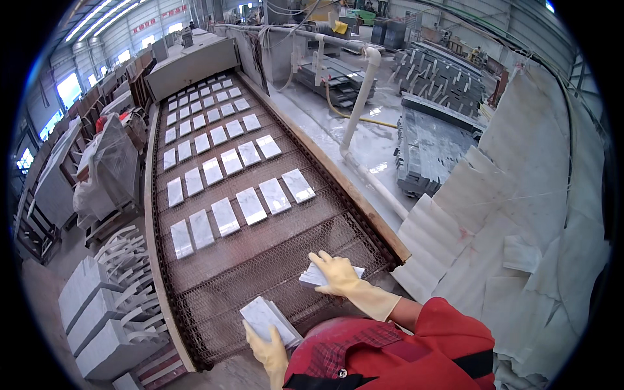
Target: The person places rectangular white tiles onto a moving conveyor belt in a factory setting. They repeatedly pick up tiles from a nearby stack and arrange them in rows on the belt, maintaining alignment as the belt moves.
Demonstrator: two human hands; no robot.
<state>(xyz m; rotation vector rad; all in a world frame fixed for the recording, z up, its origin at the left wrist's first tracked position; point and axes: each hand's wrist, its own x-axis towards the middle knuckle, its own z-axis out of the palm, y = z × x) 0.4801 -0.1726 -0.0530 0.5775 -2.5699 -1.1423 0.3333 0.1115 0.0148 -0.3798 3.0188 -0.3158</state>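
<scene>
Cream rubber gloves cover both of my hands. My left hand (266, 348) is closed round the near side of a small stack of white marble tiles (265, 317), tilted at the near end of the mesh conveyor belt (214, 299). Farther right, my right hand (337, 274) lies over another low stack of marble tiles (313, 277), its fingers wrapped across the top; part of that stack is hidden beneath the glove. Ahead of both hands, rows of glossy white-grey marble tiles (251, 205) lie flat on the belt.
The belt runs between raised side rails (325, 166) to a grey machine housing (195, 67). Bundles of strapped stone slabs (104, 325) stand at the left. A white pipe (361, 97), dark stacked slabs (429, 146) and a pale draped sheet (513, 195) occupy the right.
</scene>
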